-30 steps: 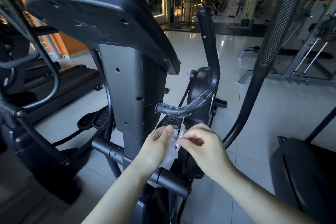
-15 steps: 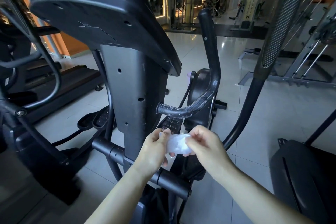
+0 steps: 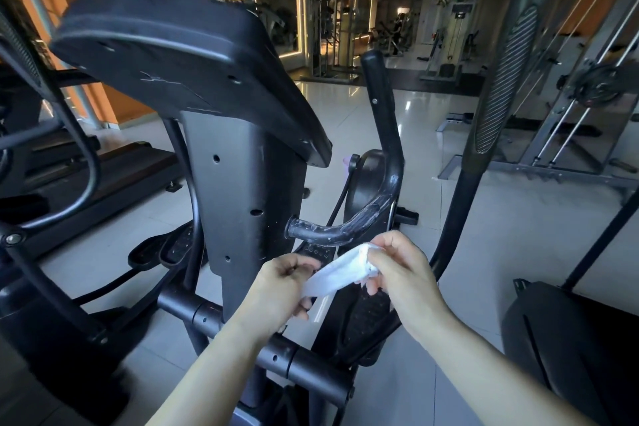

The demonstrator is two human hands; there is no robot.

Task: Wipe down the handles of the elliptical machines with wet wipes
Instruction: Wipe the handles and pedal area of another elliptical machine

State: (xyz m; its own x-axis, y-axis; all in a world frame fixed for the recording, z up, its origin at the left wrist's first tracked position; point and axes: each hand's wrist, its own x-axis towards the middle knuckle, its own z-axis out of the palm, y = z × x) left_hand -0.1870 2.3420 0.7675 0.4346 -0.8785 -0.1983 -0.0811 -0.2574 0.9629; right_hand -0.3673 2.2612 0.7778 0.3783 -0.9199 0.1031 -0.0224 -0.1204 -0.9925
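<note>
- Below the curved fixed handle (image 3: 340, 230) of the elliptical machine (image 3: 238, 183), in the head view, the left hand (image 3: 280, 290) and right hand (image 3: 403, 270) stretch a white wet wipe (image 3: 337, 271) between them; each grip is pinching one end of it, fingers curled round the cloth.
- The wipe hangs in the air just beneath the handle, not touching it. That handle appears to carry pale streaks or a clear wrap along its bend; which one cannot be told.
- Likely risk: pulled taut between two pinches, the thin damp wipe could tear or slip out of one grip and drop to the tiled floor (image 3: 408, 135), picking up grit.
- Bunched at the right end, it may meet the handle only with a narrow fold, leaving the underside and the bend unwiped.
- The tall moving handle (image 3: 498, 79) stands near the right forearm; a wide reach might knock it.
</note>
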